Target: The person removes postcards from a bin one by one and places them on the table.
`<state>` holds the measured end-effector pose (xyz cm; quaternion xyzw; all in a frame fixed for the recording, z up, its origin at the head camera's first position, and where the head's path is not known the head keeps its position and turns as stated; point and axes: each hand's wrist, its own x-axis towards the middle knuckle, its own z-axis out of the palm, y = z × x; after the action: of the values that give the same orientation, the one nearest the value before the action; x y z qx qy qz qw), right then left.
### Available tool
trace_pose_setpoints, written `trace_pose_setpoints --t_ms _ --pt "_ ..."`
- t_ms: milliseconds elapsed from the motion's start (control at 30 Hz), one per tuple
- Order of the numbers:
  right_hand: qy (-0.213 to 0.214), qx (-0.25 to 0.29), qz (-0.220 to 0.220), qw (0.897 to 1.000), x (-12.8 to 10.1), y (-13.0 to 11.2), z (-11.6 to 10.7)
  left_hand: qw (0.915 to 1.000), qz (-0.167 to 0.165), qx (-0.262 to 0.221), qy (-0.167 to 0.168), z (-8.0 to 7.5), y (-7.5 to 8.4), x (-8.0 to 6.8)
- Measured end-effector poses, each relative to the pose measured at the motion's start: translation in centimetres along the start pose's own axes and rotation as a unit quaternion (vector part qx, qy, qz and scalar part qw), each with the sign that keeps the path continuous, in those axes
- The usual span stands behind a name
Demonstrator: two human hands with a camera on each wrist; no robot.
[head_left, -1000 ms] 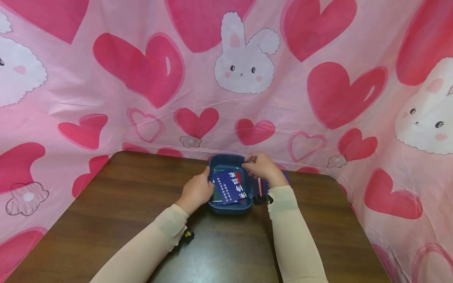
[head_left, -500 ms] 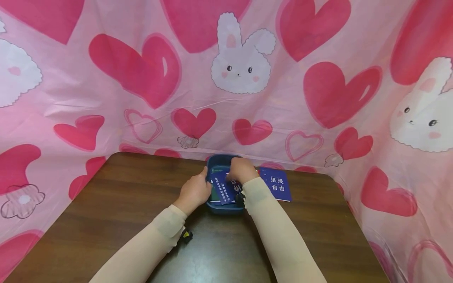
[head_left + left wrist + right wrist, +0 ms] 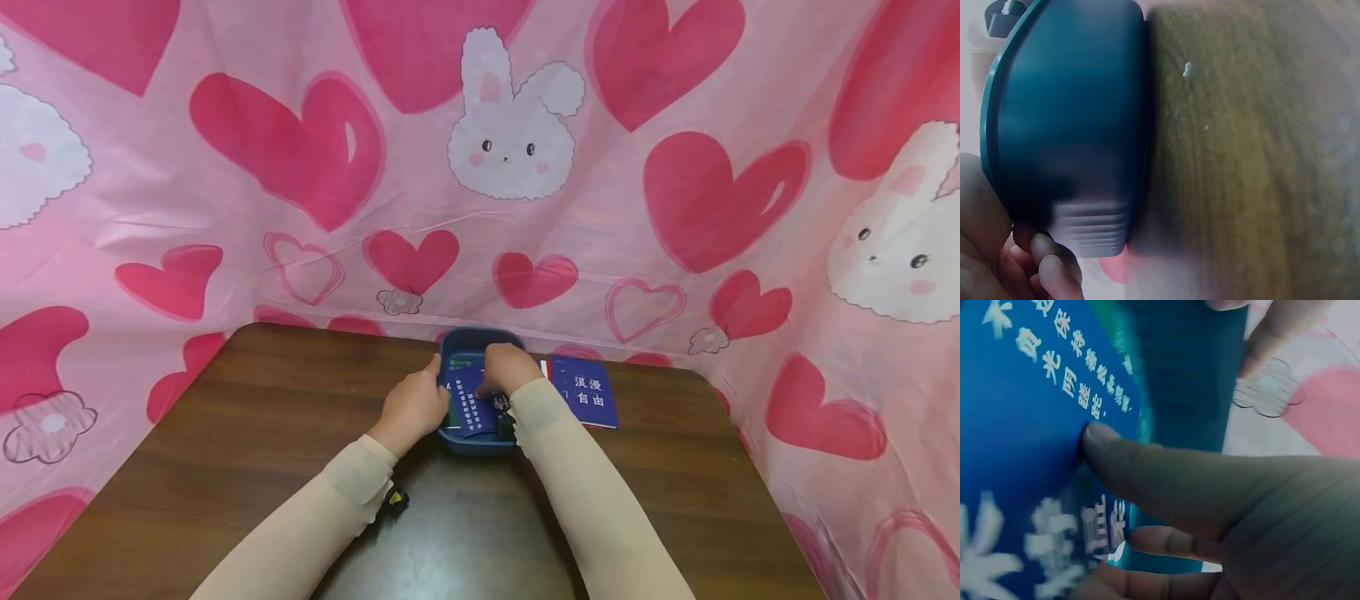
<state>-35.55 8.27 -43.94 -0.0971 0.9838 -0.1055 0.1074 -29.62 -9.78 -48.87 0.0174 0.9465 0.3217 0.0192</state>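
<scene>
My tray [image 3: 480, 440] is dark teal, the cards [image 3: 471, 406] in it blue with white lettering. The table [image 3: 225, 433] is dark brown wood; the backdrop [image 3: 315, 167] pink with hearts and white rabbits.

Cream long sleeves [image 3: 322, 508], black wrist straps [image 3: 395, 499]

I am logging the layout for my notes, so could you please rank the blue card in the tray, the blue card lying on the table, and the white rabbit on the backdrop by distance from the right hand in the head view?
1. Blue card in the tray: under the right hand, touched by its fingers.
2. Blue card on the table: just right of the tray.
3. White rabbit: up on the backdrop, behind the table.
</scene>
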Motion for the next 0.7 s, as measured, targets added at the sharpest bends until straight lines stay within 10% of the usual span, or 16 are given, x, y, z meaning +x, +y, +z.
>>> trace_pose_setpoints --t_ms 467,700 --pt "0.026 0.208 -0.076 0.975 0.2 4.4 -2.8 0.9999 0.005 0.009 0.014 0.1 0.0 0.0" --pt "0.024 0.277 -0.033 0.960 -0.5 6.9 -3.9 1.0000 -0.002 0.004 0.008 0.1 0.1 0.0"
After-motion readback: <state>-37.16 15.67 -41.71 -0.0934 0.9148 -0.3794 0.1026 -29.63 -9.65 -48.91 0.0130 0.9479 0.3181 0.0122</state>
